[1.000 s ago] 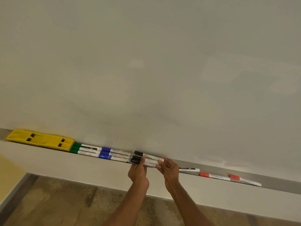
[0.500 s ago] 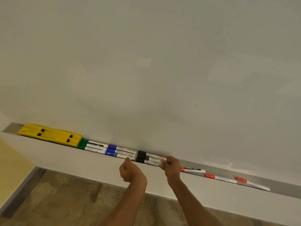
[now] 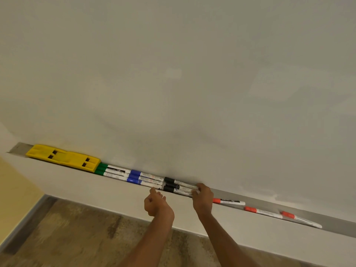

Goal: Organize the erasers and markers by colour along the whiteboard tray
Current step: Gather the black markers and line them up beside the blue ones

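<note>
We see a long grey metal whiteboard tray (image 3: 250, 197) running from the middle left of the frame down to the lower right edge, below the white board (image 3: 173, 74). At its left end lies a flat yellow plastic eraser (image 3: 63, 158). Touching its right end are the green-capped white markers (image 3: 111, 170), then the blue-capped white markers (image 3: 144, 178), then the black-capped white markers (image 3: 179, 186), the groups lying end to end. Our right hand (image 3: 203, 198) rests its fingertips against the right ends of the black-capped markers, fingers curled around them. Our left hand (image 3: 157, 205) hangs just below the tray edge, loosely curled and holding nothing. Further right, three red-capped white markers (image 3: 262, 212) lie spaced apart along the tray. Brown mottled floor (image 3: 77, 237) fills the lower left.
</note>
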The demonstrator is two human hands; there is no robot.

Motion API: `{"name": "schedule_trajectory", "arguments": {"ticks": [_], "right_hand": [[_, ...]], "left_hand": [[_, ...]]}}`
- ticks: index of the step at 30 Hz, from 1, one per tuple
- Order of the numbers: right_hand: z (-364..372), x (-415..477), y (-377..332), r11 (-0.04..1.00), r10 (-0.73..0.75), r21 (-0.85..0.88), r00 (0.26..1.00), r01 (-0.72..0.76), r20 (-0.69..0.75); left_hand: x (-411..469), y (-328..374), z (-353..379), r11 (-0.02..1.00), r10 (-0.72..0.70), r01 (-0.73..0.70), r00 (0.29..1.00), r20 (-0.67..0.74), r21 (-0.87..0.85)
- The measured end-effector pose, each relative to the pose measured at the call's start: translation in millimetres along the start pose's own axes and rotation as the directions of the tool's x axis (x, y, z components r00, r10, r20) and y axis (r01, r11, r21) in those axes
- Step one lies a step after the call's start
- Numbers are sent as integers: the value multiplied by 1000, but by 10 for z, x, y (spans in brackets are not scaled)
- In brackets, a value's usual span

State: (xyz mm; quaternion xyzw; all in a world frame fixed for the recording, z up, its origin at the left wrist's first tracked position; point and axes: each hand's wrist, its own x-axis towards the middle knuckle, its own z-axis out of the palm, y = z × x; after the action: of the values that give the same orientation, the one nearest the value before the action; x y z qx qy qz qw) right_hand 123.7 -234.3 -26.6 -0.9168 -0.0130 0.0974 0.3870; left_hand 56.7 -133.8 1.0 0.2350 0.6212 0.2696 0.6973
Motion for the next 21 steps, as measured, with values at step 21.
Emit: {"name": "schedule_trajectory", "arguments": {"ticks": [21], "right_hand": [[-103,16,-19,1000,-7,-13,1000,7,-10]], "left_hand": [[-53,-73,23,999,14,-15,1000,20,45]]}}
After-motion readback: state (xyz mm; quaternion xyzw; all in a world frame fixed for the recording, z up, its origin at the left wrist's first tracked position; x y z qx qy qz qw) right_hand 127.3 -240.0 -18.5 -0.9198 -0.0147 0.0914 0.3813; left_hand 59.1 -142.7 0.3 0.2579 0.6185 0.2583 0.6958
